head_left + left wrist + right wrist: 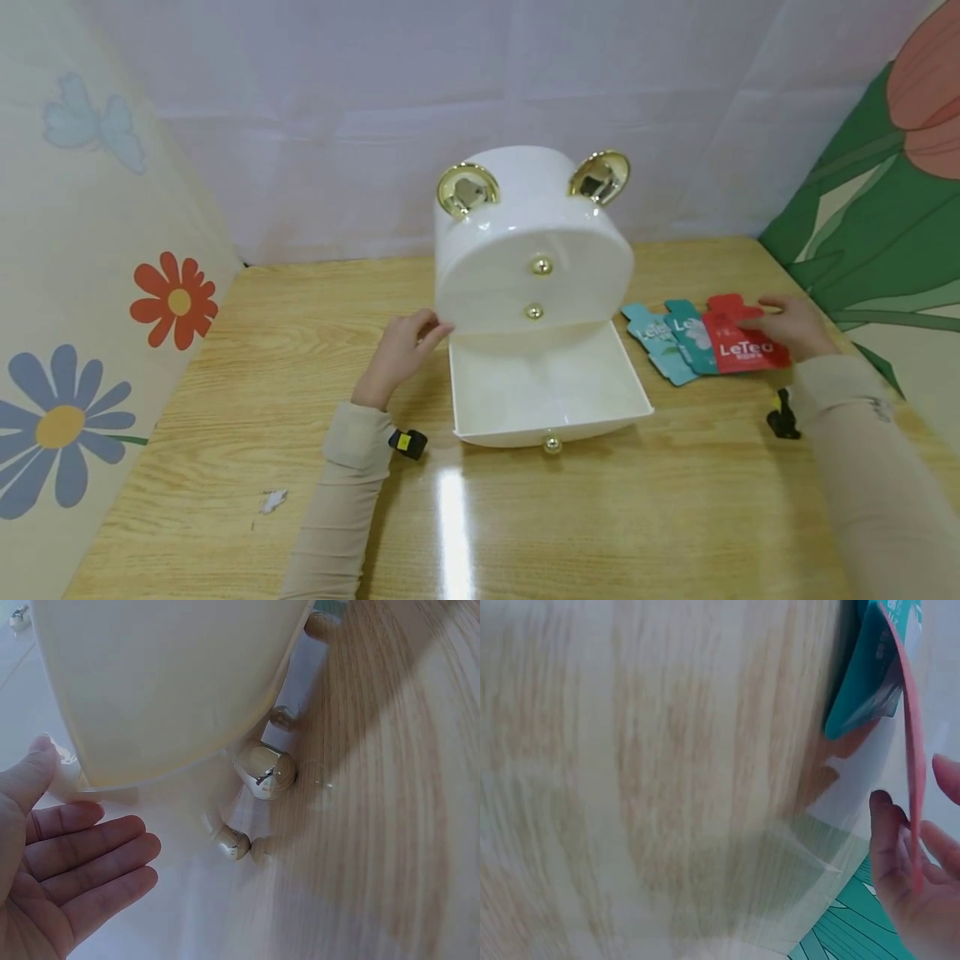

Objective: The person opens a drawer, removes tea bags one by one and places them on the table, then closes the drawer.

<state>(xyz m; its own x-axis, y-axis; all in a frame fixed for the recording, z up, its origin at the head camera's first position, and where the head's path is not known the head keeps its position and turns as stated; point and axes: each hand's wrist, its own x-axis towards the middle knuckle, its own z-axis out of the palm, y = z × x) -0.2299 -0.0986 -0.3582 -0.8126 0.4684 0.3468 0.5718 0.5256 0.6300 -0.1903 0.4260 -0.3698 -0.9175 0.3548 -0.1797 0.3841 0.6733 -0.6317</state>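
Note:
A white box [517,275] with gold ears stands in the middle of the table, its lower drawer [543,383] pulled out and bare inside. My left hand [401,350] touches the box's left side near the drawer; in the left wrist view its thumb rests by the drawer's corner and the other fingers extend fairly straight. At the right, my right hand [798,329] holds a red flat packet [738,342] lettered "LeTea" by its right side. In the right wrist view the packet stands edge-on among the fingers. A dark teal packet [690,329] and a light blue packet [656,337] lie overlapping beside it.
Gold knobs [552,444] stick out from the drawer front and the box face. A torn whitish patch [273,501] marks the wooden table [225,400] at left. A pale cloth [337,125] hangs behind, with flower-painted panels [60,250] at both sides.

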